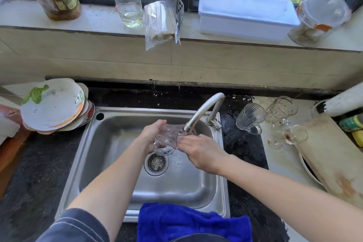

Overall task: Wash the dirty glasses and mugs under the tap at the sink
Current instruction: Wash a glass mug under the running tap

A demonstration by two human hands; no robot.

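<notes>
Left hand (pixel 152 133) curls round the glass mug (pixel 167 138) under the tap (pixel 202 112), right hand (pixel 200 150) lies flat against it; wet, slick and brittle, I judge, so I'd grip its body.

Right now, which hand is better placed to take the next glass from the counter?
Right: the glasses are right of the sink, nearer the right hand; the left hand grips the mug.
</notes>
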